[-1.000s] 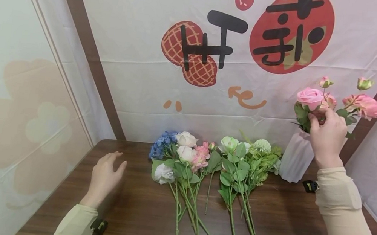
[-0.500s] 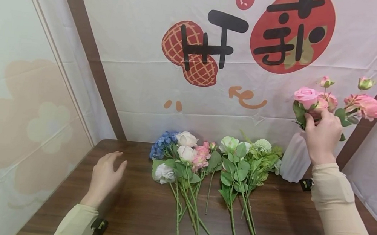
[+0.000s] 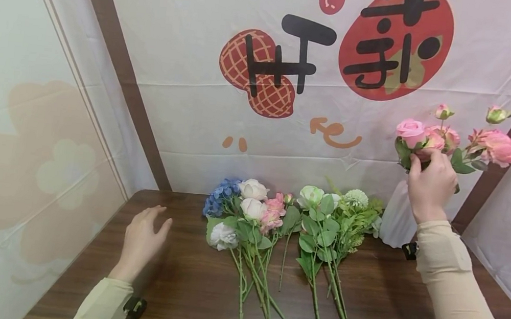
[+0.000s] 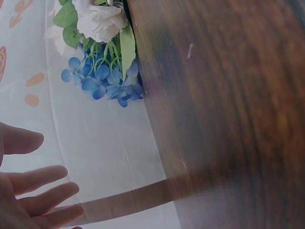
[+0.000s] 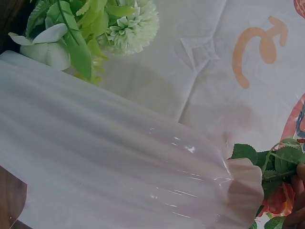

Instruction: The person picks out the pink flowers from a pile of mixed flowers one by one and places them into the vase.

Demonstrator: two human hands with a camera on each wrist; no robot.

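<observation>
At the right, my right hand (image 3: 431, 185) pinches a stem just under the pink flowers (image 3: 435, 141), above the white ribbed vase (image 3: 398, 219). In the right wrist view the vase (image 5: 124, 148) fills much of the picture, and fingertips (image 5: 298, 198) hold the green stem (image 5: 279, 175) by its wavy mouth. A pink rose (image 3: 410, 132) leans left of the hand; a fuller pink bloom (image 3: 497, 147) spreads to the right. My left hand (image 3: 143, 241) is over the table's left part with fingers spread and nothing in it; the left wrist view shows its fingers (image 4: 47, 193) apart.
Two bunches lie on the brown table (image 3: 205, 298): one with a blue hydrangea (image 3: 221, 196), white blooms (image 3: 253, 209) and pink ones (image 3: 272, 213), the other with green-white blooms (image 3: 310, 195) and leafy stems (image 3: 324, 238). A printed cloth (image 3: 187, 101) hangs behind.
My right hand has shifted left and slightly down, and the pink rose beside it has tipped left. The fuller pink bloom has moved a little right. My left hand stays put.
</observation>
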